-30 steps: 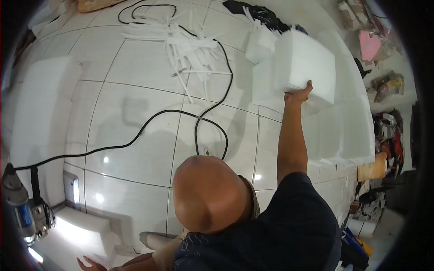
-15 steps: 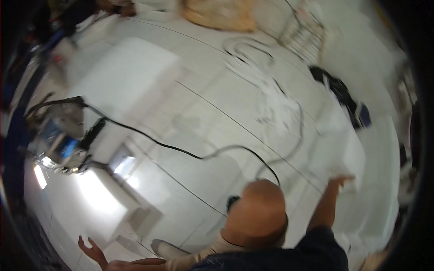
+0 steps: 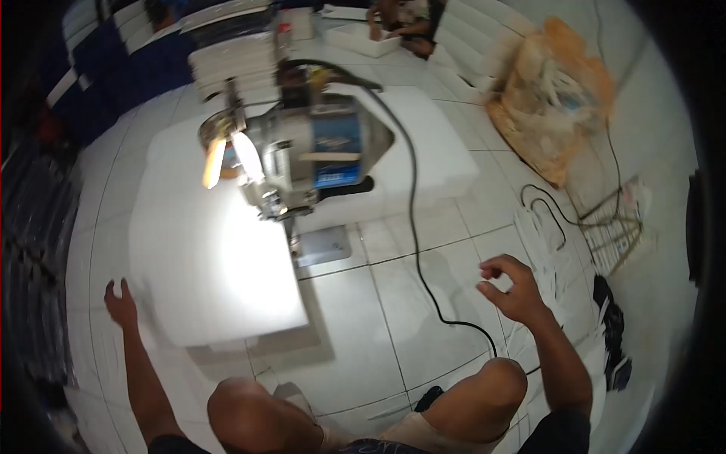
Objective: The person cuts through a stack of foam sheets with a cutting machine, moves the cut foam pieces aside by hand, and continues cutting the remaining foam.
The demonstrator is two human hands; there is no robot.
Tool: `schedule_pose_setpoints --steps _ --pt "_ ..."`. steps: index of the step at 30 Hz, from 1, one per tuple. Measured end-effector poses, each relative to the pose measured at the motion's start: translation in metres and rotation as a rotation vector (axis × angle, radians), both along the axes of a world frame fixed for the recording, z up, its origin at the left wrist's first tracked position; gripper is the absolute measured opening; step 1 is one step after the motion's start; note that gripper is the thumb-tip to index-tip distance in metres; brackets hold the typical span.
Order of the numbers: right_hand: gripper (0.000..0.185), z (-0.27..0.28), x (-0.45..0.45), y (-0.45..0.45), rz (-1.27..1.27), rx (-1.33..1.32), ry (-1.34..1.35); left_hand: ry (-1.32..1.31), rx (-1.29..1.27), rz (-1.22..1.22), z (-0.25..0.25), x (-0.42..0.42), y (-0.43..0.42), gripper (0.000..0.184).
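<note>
1. Left hand (image 3: 121, 304): fingers spread, nothing in them. White block (image 3: 227, 280) sits directly to the right of these fingertips. Contact with its side: can't tell.
2. Right hand (image 3: 510, 291): fingers loosely curled, gap between thumb and index, grasping nothing. Tile floor below it.
3. White block lies between the two hands, near the left fingers, well apart from the right. Lamp glare washes out part of its top.
4. Machine (image 3: 333, 144), blurred, stands beyond both sets of fingertips, at the block's far right side. Neither hand is on it. Base plate (image 3: 325, 246) is on the floor, left of the right fingers.
5. Second white block (image 3: 431, 151) lies past the right fingertips, behind the machine.
6. Black cable (image 3: 414, 204) runs down the floor just left of the right fingers.
7. Done, my read: some white material already in strips (image 3: 541, 257), loose on the floor just right of the right fingers.
8. Left, my read: both blocks look bulky; no cut line visible on the near one. Remaining amount: can't tell.
</note>
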State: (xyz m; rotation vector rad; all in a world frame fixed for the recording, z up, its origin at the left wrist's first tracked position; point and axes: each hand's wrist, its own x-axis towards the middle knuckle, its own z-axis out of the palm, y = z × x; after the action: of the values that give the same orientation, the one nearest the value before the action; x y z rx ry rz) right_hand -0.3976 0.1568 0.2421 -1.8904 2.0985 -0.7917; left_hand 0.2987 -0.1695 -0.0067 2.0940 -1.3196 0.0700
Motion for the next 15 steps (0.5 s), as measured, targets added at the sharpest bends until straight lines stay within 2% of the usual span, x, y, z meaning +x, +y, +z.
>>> schedule_pose_setpoints --steps 2,3,5,7,10,12,13,15 --pt "0.028 0.007 0.040 -0.052 0.226 0.172 0.113 0.109 0.102 0.113 -0.011 0.014 -0.009 0.065" --pt "0.028 0.001 0.055 -0.071 0.248 0.182 0.102 0.138 0.186 0.177 -0.005 0.010 -0.009 0.068" --pt "0.031 -0.018 0.076 -0.102 0.556 0.198 0.351 0.191 0.182 0.138 0.005 0.011 -0.011 0.071" --pt "0.033 -0.033 0.086 -0.124 0.568 0.148 0.311 0.131 0.144 0.086 0.002 0.026 -0.022 0.072" --pt "0.047 -0.039 0.089 -0.152 0.367 0.104 0.374 0.207 0.201 0.116 0.011 0.042 -0.035 0.075" --pt "0.065 -0.047 0.087 -0.165 0.157 0.073 0.371 0.235 0.255 0.157 0.012 0.040 -0.036 0.080" --pt "0.069 -0.058 0.072 -0.174 0.174 0.008 0.427 0.264 0.287 0.181 0.011 0.042 -0.039 0.084" --pt "0.071 -0.065 0.069 -0.190 0.131 0.040 0.464 0.281 0.315 0.185 -0.004 0.052 -0.046 0.086"
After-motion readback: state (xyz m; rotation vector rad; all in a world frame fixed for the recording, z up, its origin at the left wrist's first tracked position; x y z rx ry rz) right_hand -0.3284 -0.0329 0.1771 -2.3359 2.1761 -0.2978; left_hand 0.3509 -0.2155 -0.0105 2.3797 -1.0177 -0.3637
